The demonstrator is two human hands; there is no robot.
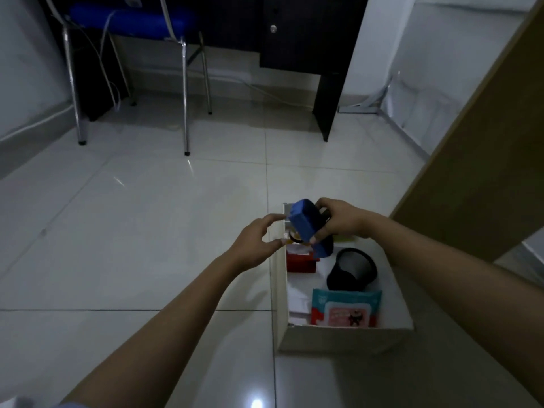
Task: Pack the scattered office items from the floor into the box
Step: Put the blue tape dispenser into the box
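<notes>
Your right hand (341, 220) grips a blue rectangular block (303, 223), thumb on its upper side and fingers curled under its lower end, holding it tilted above the far end of the white box (279, 290). A second blue piece (323, 249) sits just below it, against your fingertips; whether it belongs to the same object is hard to tell. Your left hand (256, 244) hovers just beside the block on its left, fingers spread loosely and empty, not touching it. Under your hands, inside the box, a red item (301, 262) lies by the left wall, with a small dark ring (295, 238) partly hidden just beyond it. A black mesh pen cup (351, 270) lies tipped on its side in the middle, mouth facing up and away. Nearer to you rests a teal and red wipes packet (346, 309), with white papers (298, 301) to its left. The box stands on the pale tiled floor (147, 231), beside a tan wooden panel (482, 172). Farther off, a chrome-legged chair with a blue seat (129, 17) stands next to a dark desk (294, 39).
</notes>
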